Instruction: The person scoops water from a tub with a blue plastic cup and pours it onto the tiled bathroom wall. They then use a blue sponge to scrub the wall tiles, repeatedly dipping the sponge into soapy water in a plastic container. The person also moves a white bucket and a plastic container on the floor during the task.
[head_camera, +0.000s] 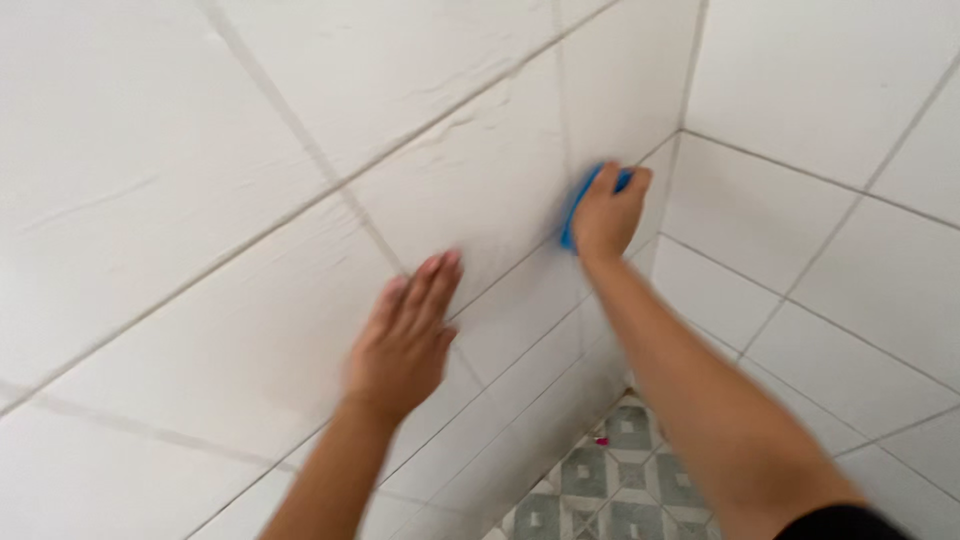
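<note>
Fingers of the person's left hand are stretched out flat and close together, pressed on the white tiled wall. That hand holds nothing. It just leans on the wall, with its palm against the tile.

Up and to the right of the left hand, well apart from it, the right hand is curled tight around a blue scrubber. The scrubber is pushed against the same wall, and only its blue edge peeks out past the knuckles. The picture is a bit blurry, so I cannot tell just what kind of scrubber it is.

The scrubber sits close to the corner, where this wall meets another white tiled wall on the right.

Grey lines run between the tiles, and one of them passes under the left hand.

Far below the left hand, down between the two arms, there is a patterned floor with grey and white squares. A tiny red thing lies on it by the wall. It is too small to tell what it is.
</note>
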